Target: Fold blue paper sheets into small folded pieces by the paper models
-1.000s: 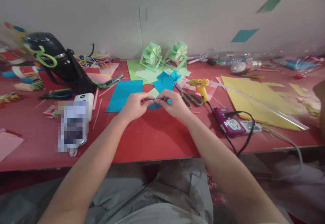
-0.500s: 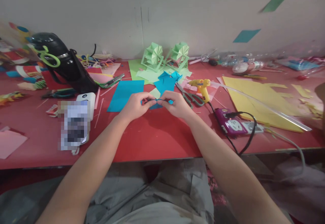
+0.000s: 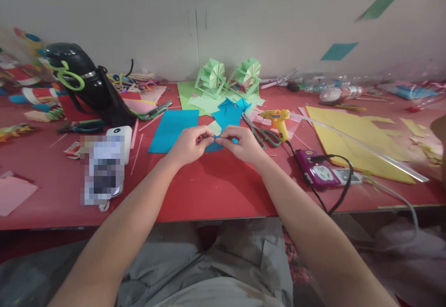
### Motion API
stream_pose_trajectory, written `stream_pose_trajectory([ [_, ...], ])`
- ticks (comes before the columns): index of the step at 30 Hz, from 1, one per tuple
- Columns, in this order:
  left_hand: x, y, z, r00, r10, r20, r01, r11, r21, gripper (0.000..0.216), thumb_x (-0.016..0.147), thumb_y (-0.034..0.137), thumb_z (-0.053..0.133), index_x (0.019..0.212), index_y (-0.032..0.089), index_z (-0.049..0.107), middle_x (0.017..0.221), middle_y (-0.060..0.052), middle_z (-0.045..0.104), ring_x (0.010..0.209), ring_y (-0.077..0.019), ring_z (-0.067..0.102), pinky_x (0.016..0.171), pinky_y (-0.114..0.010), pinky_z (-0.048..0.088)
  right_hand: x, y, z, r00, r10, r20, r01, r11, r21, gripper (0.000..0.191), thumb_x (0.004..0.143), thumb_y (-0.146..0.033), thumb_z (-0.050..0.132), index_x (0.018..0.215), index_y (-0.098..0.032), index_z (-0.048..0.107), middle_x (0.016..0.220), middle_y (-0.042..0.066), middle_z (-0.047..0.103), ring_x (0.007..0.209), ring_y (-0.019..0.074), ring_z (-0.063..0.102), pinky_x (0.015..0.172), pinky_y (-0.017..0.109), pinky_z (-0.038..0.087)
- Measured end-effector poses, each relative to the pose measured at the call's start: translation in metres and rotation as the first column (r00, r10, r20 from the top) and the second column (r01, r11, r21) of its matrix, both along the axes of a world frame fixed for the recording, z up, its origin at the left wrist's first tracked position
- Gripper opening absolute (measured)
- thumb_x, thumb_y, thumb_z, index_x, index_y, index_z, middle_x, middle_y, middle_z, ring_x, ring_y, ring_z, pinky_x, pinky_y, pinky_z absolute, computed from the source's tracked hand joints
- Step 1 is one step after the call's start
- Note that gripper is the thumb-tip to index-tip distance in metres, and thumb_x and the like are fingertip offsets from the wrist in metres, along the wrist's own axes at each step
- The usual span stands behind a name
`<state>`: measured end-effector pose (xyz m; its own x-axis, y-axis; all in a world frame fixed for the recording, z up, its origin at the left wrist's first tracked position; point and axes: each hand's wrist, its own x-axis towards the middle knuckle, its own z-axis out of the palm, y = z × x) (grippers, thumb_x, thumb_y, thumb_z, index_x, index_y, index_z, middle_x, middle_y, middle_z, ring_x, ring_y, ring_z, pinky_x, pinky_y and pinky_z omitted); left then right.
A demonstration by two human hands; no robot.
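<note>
My left hand (image 3: pixel 188 145) and my right hand (image 3: pixel 242 143) meet over the red table (image 3: pixel 209 191), both pinching a small folded piece of blue paper (image 3: pixel 213 146) between fingertips. A flat blue sheet (image 3: pixel 170 129) lies just beyond my left hand. More folded blue paper (image 3: pixel 228 112) sits behind the held piece. Two light green paper wheel models (image 3: pixel 228 77) stand at the back near the wall. Grey scissors (image 3: pixel 259 133) and a yellow glue gun (image 3: pixel 278 120) lie right of my right hand.
A purple power strip (image 3: pixel 318 172) with a black cable lies to the right, beside large yellow sheets (image 3: pixel 362 140). A black bag (image 3: pixel 90 88), a white device (image 3: pixel 120 135) and paper scraps crowd the left. Pink paper (image 3: pixel 14 195) lies at the near left edge.
Both hands keep pinching the small blue piece with only slight finger shifts. The view has drifted a little.
</note>
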<state>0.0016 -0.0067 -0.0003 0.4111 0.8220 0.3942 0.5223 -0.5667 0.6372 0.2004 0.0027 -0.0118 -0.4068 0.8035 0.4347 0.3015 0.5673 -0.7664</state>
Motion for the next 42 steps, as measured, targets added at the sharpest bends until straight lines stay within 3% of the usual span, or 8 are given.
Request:
stream_pose_trajectory([
  [4,-0.001,0.0,0.001,0.996,0.085,0.003,-0.085,0.994,0.061,0.008,0.085,0.019,0.056,0.077,0.019,0.059,0.073,-0.002,0.066,0.071,-0.0173,0.06,0.066,-0.03,0.044,-0.003,-0.001,0.0,0.999,-0.01,-0.054,0.005,0.997,-0.075,0.028,0.084,-0.046,0.07,0.077,-0.018,0.07,0.075,0.003,0.066,0.065,0.0126,0.054,0.062,0.028,0.044],
  [15,0.002,0.001,-0.007,0.987,0.106,0.117,-0.106,0.994,-0.005,0.019,0.09,0.036,0.06,0.096,0.02,0.068,0.092,-0.005,0.074,0.086,-0.0193,0.068,0.076,-0.03,0.054,-0.002,0.007,-0.008,0.982,-0.152,-0.109,0.148,0.988,-0.046,0.027,0.084,-0.045,0.069,0.085,-0.018,0.07,0.081,0.004,0.068,0.072,0.0148,0.059,0.067,0.03,0.048],
  [20,0.004,0.004,-0.011,0.964,0.163,0.209,-0.159,0.987,-0.035,0.017,0.089,0.034,0.062,0.096,0.02,0.068,0.093,-0.006,0.076,0.086,-0.0196,0.071,0.076,-0.03,0.056,-0.001,0.005,-0.005,0.917,-0.363,-0.166,0.365,0.931,-0.017,0.034,0.077,-0.047,0.077,0.073,-0.019,0.057,0.07,0.0,0.057,0.063,0.0115,0.048,0.058,0.027,0.04],
  [22,0.005,0.005,-0.012,0.942,0.221,0.253,-0.217,0.975,-0.043,0.015,0.089,0.032,0.062,0.094,0.019,0.066,0.092,-0.006,0.076,0.086,-0.0198,0.072,0.077,-0.03,0.056,-0.001,0.003,-0.003,0.919,-0.359,-0.165,0.354,0.933,-0.061,0.044,0.08,-0.051,0.073,0.062,-0.02,0.048,0.059,-0.003,0.047,0.056,0.0094,0.039,0.053,0.026,0.034],
  [24,0.008,0.004,-0.013,0.927,0.249,0.282,-0.244,0.968,-0.053,0.015,0.089,0.032,0.063,0.094,0.018,0.065,0.091,-0.007,0.076,0.085,-0.0201,0.072,0.076,-0.03,0.057,-0.003,0.0,0.0,0.958,-0.261,-0.119,0.251,0.963,-0.097,0.051,0.084,-0.057,0.067,0.057,-0.019,0.046,0.054,-0.004,0.04,0.053,0.0088,0.033,0.051,0.027,0.029],
  [27,0.012,0.0,-0.013,0.935,0.197,0.295,-0.182,0.98,-0.076,0.015,0.089,0.032,0.062,0.095,0.018,0.063,0.09,-0.007,0.076,0.085,-0.0201,0.073,0.075,-0.029,0.057,-0.007,-0.004,0.001,0.992,-0.124,-0.036,0.119,0.986,-0.12,0.051,0.086,-0.063,0.06,0.062,-0.018,0.055,0.056,-0.003,0.044,0.055,0.0092,0.035,0.053,0.027,0.03],
  [33,0.016,-0.007,-0.011,0.941,-0.014,0.339,0.078,0.981,-0.176,0.018,0.09,0.034,0.062,0.098,0.018,0.067,0.097,-0.007,0.075,0.09,-0.0207,0.072,0.08,-0.032,0.059,-0.006,-0.002,-0.003,0.986,-0.156,-0.05,0.149,0.98,-0.128,0.056,0.085,-0.067,0.058,0.059,-0.018,0.053,0.056,-0.002,0.046,0.055,0.0092,0.036,0.052,0.026,0.028],
  [42,0.014,-0.003,-0.01,0.876,-0.001,0.481,0.193,0.917,-0.349,0.03,0.081,0.041,0.074,0.096,0.015,0.067,0.094,-0.008,0.075,0.087,-0.023,0.073,0.077,-0.035,0.062,-0.002,-0.001,0.001,0.997,-0.067,-0.038,0.062,0.989,-0.132,0.06,0.085,-0.069,0.056,0.056,-0.019,0.043,0.054,-0.005,0.036,0.053,0.008,0.03,0.05,0.026,0.024],
])
